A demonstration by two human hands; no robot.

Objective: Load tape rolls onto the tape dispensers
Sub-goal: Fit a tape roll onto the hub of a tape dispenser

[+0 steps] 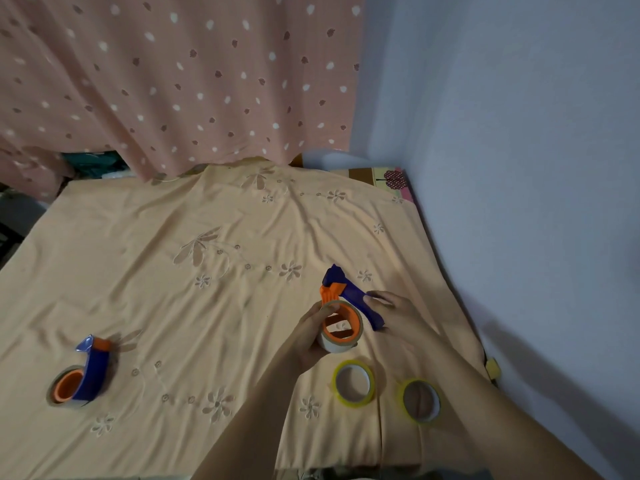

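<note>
A blue and orange tape dispenser (349, 289) is held just above the cloth at centre right. My right hand (398, 315) grips its blue frame. My left hand (311, 337) holds a clear tape roll (334, 346) that sits around the dispenser's orange hub. Two loose rolls with yellow-green edges lie near me: one roll (354, 382) flat on the cloth, and another roll (419, 400) partly under my right forearm. At the left lies a second blue dispenser (90, 370) with a tape roll on its orange hub.
An orange embroidered cloth (194, 271) covers the table. A pink spotted curtain (180, 81) hangs behind it. A pale blue wall (519, 168) runs along the right edge. Dark clutter sits past the cloth's left side.
</note>
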